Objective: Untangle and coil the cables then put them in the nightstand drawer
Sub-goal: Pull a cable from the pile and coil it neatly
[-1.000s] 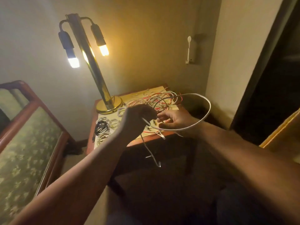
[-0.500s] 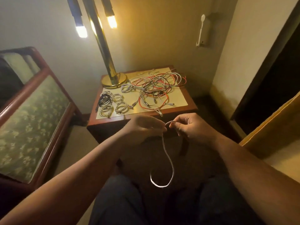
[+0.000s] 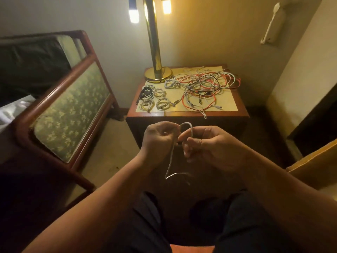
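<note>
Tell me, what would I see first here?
The left hand and right hand pinch a white cable in front of the nightstand. On top, a red, white and black tangle sprawls at the right, and neat coils lie at the left by the glowing lamp.

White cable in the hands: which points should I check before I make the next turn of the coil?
1. The left hand and the right hand both pinch the white cable: ok.
2. Cable apart from the tangled pile: ok.
3. Coil complete: not ok, only one loop shows.
4. The hanging tail free of knots: cannot tell, blurred.
5. Is the drawer open: cannot tell, the nightstand front is dark.
</note>
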{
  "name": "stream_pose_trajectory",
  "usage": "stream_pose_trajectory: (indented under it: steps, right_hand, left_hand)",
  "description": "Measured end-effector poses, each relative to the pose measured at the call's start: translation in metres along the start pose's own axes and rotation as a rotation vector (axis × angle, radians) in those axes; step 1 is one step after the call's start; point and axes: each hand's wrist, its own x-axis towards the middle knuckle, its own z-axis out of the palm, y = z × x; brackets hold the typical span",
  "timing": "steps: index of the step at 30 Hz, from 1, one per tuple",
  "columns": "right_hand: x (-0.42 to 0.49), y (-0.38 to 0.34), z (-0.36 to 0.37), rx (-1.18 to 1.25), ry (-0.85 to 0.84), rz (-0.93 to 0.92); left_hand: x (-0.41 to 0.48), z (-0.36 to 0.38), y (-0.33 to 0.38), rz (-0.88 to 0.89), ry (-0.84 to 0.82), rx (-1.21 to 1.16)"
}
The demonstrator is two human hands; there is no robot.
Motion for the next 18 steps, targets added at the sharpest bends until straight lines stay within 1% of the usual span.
stream_pose_trajectory:
  steps: [2,4,7,9,11,14,16,18]
  right_hand:
    - [0.004,0.004,0.007,-0.076,0.076,-0.087]
    - [0.008,0.010,0.011,-0.055,0.174,-0.128]
    - [0.010,0.018,0.014,0.046,0.285,-0.145]
    - [0.010,0.023,0.015,0.045,0.338,-0.150]
    - [0.010,0.027,0.015,-0.049,0.359,-0.155]
    - [0.010,0.033,0.008,-0.193,0.401,-0.153]
    - [0.009,0.034,0.003,-0.281,0.418,-0.164]
    - [0.009,0.035,-0.001,-0.355,0.383,-0.147]
  left_hand:
    - [-0.014,0.003,-0.002,-0.063,-0.130,-0.044]
    - [-0.027,0.009,-0.003,-0.137,-0.230,-0.111]
    - [-0.043,0.017,0.000,-0.196,-0.286,-0.101]
    - [-0.049,0.017,0.002,-0.225,-0.300,-0.047]
    - [-0.051,0.010,0.004,-0.324,-0.376,-0.067]
    - [-0.048,-0.014,0.011,-0.426,-0.563,-0.082]
    - [-0.044,-0.026,0.018,-0.441,-0.654,-0.114]
    - [-0.040,-0.034,0.025,-0.410,-0.709,-0.135]
